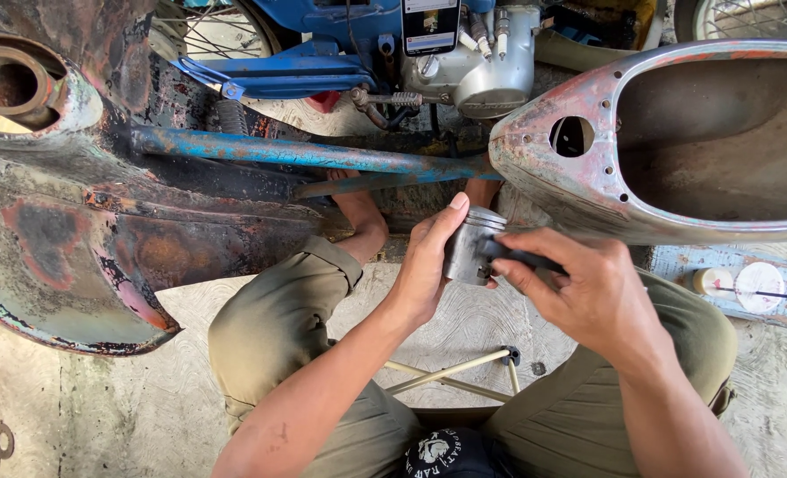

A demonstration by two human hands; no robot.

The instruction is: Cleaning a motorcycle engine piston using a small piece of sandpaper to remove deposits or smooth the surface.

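Grey metal piston [470, 245] sits gripped in the left hand [429, 265], just near of the rusty frame [234, 177]; right hand [579, 292] fingers pinch a dark tool [517, 258] against it, apparently working its side; steady holding is needed.

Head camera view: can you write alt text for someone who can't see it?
A seated person's left hand holds a grey metal piston while the right hand works a dark tool against it. Ahead lies a rusty, stripped motorcycle frame on concrete.
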